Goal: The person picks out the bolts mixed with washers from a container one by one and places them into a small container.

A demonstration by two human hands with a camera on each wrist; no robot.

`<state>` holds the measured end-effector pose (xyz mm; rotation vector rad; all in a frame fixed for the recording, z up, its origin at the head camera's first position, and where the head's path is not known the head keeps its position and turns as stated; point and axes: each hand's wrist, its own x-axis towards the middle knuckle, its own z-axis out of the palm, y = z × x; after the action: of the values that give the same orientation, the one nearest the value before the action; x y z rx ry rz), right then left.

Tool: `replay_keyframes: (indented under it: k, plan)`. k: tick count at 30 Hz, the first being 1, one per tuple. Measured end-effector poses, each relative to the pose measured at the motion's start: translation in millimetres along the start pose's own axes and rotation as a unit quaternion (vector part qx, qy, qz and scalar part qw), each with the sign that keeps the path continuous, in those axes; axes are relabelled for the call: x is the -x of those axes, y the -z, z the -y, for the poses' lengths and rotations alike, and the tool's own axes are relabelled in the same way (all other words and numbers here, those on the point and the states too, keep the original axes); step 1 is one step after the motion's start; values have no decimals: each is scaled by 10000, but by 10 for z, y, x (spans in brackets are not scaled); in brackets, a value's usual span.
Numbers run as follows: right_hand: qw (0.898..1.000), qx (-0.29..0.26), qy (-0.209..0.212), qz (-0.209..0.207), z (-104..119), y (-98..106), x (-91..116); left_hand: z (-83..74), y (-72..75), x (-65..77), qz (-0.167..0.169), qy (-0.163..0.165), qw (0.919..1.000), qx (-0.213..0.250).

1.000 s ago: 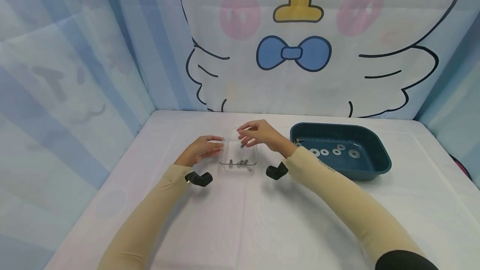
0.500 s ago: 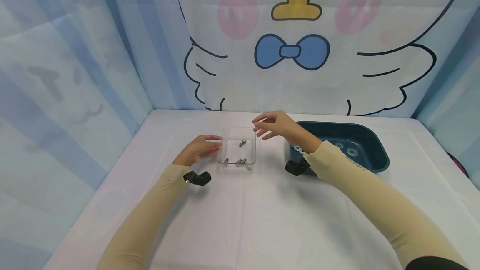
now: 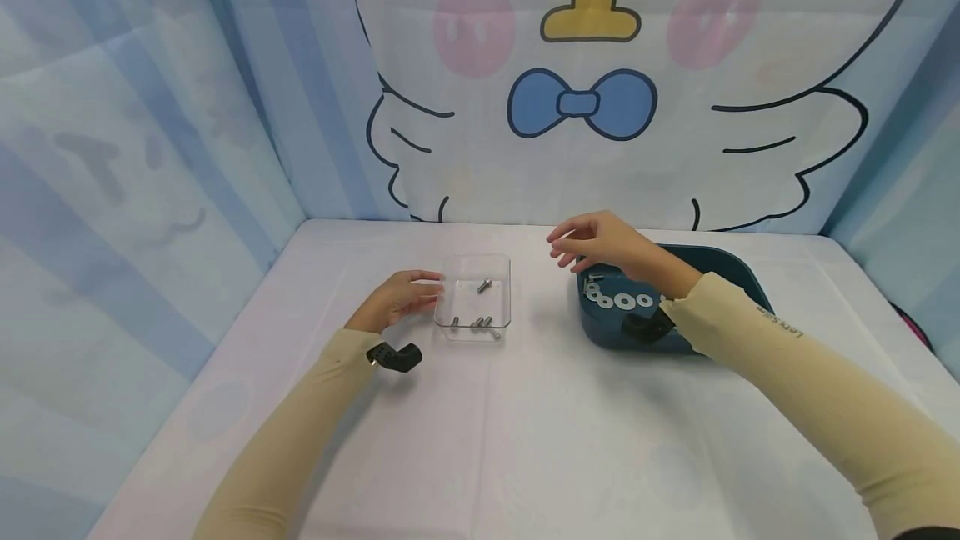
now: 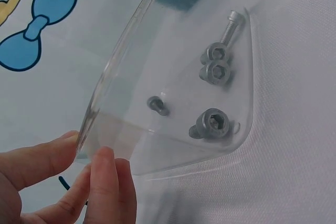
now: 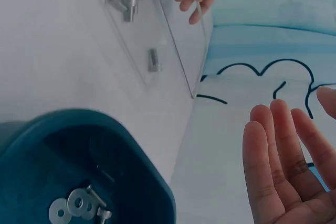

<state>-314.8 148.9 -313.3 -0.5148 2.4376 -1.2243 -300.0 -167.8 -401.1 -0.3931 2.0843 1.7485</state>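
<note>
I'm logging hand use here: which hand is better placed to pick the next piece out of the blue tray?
Probably the right hand: it hovers open over the blue tray's near corner, above the washers. The left hand rests against the clear box.

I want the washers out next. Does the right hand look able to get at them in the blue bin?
Probably yes. The right hand hovers open and empty over the bin's near-left corner, the washers lie uncovered just below, and the bin has no lid.

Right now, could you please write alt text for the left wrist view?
The left hand touches the near wall of a clear tray on a white tablecloth; its fingertips rest against it. Four metal bolts lie inside.
</note>
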Motion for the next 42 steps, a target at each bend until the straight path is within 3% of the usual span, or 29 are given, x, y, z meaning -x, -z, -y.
replay_keyframes:
  k: [11,24,30,42]
  plan:
    - [9984,-128,-499,212,-308,261,66,-17,-4,35,35,-44,10000,5]
    - [9885,-879,-1107,536,-689,283,-66,-21,7,38,-66,36,9997,-218]
    - [9819,-1065,-1397,715,-758,289,-149,-5,18,33,-29,-23,9997,-229]
    - [9769,-854,-1577,1163,-835,291,-247,12,34,20,19,-32,9998,-183]
